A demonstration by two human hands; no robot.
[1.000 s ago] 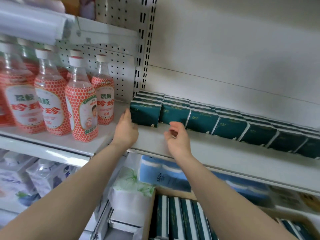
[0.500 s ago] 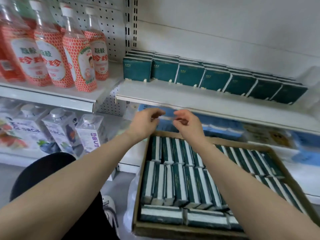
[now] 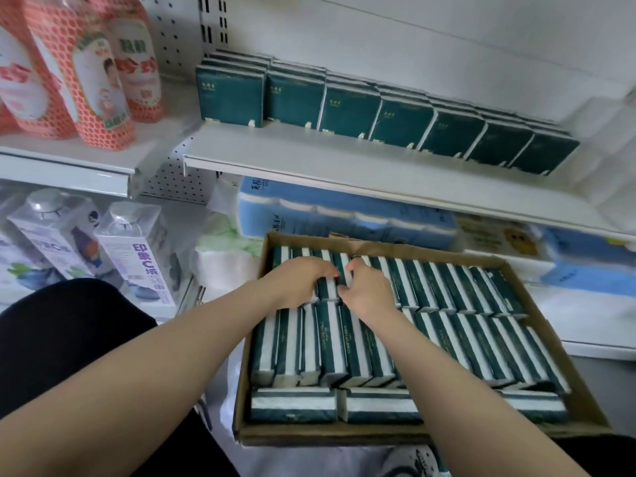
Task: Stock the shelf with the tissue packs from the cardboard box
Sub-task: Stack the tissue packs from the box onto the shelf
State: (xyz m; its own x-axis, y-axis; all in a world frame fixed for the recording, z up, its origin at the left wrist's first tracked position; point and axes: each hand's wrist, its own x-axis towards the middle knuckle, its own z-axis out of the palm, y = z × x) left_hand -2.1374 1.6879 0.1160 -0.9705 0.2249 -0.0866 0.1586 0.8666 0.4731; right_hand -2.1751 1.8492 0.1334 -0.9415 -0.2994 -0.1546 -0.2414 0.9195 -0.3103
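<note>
Both hands down in cardboard box (image 3: 344, 437), near, centre-right. L hand (image 3: 303, 280) & R hand (image 3: 370, 292) sit side by side on far row of tissue packs (image 3: 464, 346), fingertips almost meeting, fingers curled onto pack tops. Actual clamp on a pack: can't tell, either hand. Box packed w/ upright packs. Shelf (image 3: 344, 160) above, far, carries row of shelved packs (image 3: 347, 108); red bottles (image 3: 99, 87) far left.

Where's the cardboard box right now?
Head view, lower centre-right: the cardboard box sits below the shelf, in front of the blue packs, with the left hand and right hand on tissue packs at its far-left end.
</note>
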